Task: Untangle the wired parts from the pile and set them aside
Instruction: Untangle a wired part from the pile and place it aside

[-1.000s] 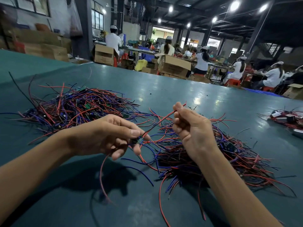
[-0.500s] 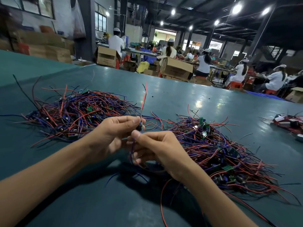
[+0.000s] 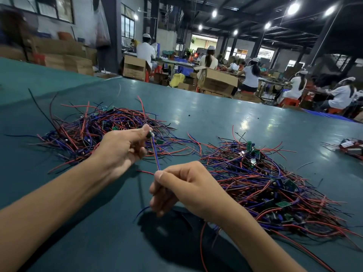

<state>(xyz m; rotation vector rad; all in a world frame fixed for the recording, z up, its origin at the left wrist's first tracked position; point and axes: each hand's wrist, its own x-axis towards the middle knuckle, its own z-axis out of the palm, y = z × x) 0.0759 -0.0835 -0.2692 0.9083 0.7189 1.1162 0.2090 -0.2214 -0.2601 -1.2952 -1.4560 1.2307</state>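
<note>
In the head view, the left hand (image 3: pixel 119 148) was raised over the green table (image 3: pixel 196 107), its thumb and forefinger pinched on the small dark body of a wired part (image 3: pixel 149 134), with the other fingers curled beneath. From that body a red and a blue wire ran taut, down and to the right, into the right hand (image 3: pixel 182 185), which was closed round them in a loose fist with the thumb pressed on top. A blue wire end curved out below that fist. The part hung in the air between the two hands, clear of the table, over the gap between two heaps. The left pile (image 3: pixel 88 132) of red, blue and black wires with small green boards lay behind the left hand; the right pile (image 3: pixel 265 183), a similar tangle, spread just beside the right wrist. A small cluster (image 3: pixel 351 147) of parts sat well apart at the table's right edge. Beyond the table, workers (image 3: pixel 250 75) in white sat among cardboard boxes (image 3: pixel 216 81).
</note>
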